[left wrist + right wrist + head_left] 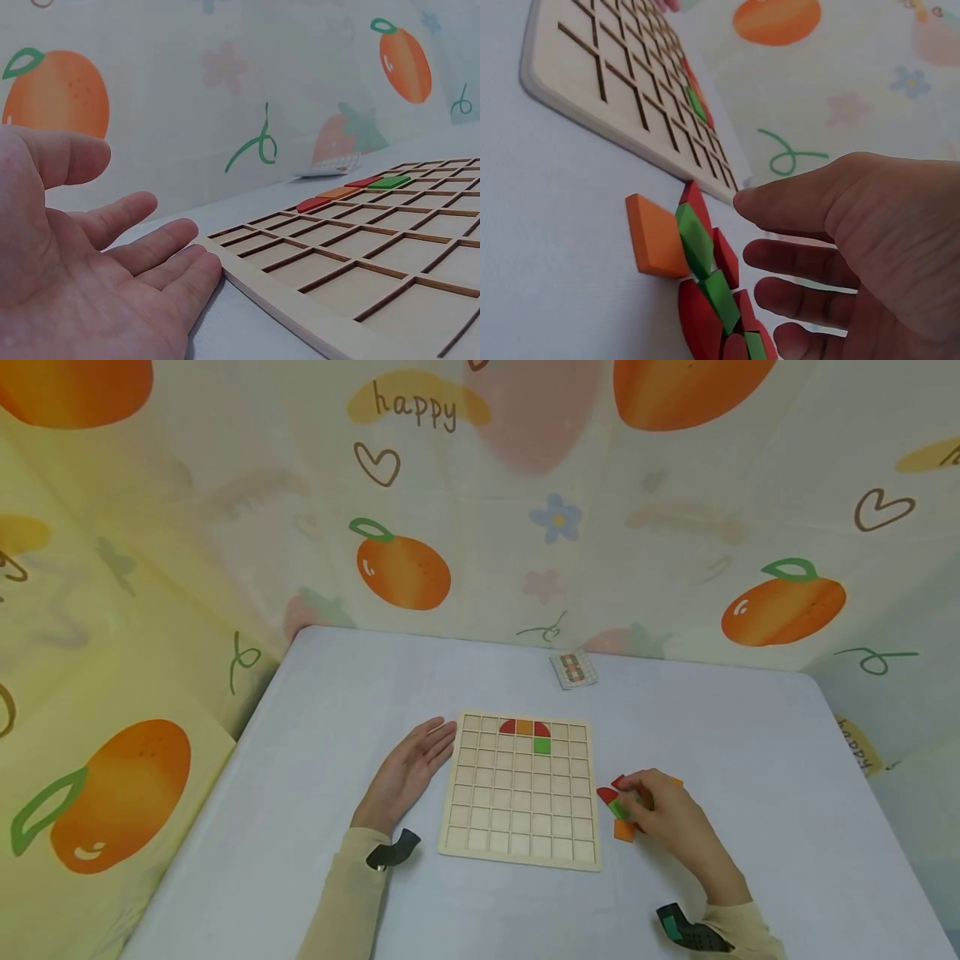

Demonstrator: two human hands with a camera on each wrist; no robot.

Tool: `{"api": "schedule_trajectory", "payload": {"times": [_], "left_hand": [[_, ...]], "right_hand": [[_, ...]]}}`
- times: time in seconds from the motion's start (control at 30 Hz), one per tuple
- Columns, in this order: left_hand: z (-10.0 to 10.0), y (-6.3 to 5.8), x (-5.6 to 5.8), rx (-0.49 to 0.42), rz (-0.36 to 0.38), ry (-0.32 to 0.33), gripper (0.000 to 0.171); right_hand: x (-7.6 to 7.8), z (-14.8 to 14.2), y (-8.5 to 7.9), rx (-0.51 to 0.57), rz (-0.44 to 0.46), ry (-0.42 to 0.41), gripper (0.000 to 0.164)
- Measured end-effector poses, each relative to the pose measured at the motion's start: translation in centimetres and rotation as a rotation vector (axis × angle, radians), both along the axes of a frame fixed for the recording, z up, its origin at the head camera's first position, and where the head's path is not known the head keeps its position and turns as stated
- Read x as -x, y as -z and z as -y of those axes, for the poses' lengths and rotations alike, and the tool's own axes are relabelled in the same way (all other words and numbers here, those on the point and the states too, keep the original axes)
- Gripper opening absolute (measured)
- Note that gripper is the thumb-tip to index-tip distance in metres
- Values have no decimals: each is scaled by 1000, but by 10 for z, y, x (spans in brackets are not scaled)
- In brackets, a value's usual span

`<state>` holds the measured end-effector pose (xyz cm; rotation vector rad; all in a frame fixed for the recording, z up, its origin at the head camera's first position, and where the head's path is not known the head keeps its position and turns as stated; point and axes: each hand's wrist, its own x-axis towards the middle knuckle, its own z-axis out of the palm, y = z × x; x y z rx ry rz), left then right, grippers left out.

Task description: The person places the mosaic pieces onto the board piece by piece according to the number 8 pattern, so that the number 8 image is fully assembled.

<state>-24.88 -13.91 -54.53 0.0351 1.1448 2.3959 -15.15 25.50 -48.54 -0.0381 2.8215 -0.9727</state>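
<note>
A wooden grid board (517, 859) lies flat on the table. In its far row an orange square (524, 727) sits between two red rounded pieces, with a green square (542, 746) just below the right one. My left hand (405, 775) rests at the board's left side, fingers straight, fingertips at the edge. To the right of the board, my right hand (663, 818) hovers over a small pile of loose red, green and orange pieces. In the right wrist view its thumb and fingers are apart with nothing between them, beside a green piece (696, 238) and an orange square (656, 234).
A small stack of cards (573, 669) with a printed grid pattern lies near the table's far edge. White cloth covers the table (360, 677). Fruit-printed curtains (480, 535) hang behind it and along the left side.
</note>
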Motion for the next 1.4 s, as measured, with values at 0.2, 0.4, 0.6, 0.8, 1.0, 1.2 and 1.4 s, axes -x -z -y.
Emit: {"api": "schedule_trajectory", "payload": {"times": [0.2,0.4,0.6,0.8,1.0,1.2,1.4], "left_hand": [[1,0,0,2,3,-3,55],[1,1,1,-7,14,1,57],[1,1,0,-21,10,13,57],[0,0,-1,-49,4,27,57],[-1,-1,-1,-40,-16,39,57],[-2,-1,-1,-43,-19,47,58],[-2,-1,-1,-31,-19,43,58]], "right_hand": [[-1,2,6,-118,-20,-24,19],[-2,4,9,-168,2,-27,22],[-3,8,10,-206,22,-30,29],[-2,10,10,-234,19,-41,34],[-1,12,9,-246,16,-45,36],[0,12,10,-246,8,-46,37],[1,9,9,-223,-50,-49,34]]}}
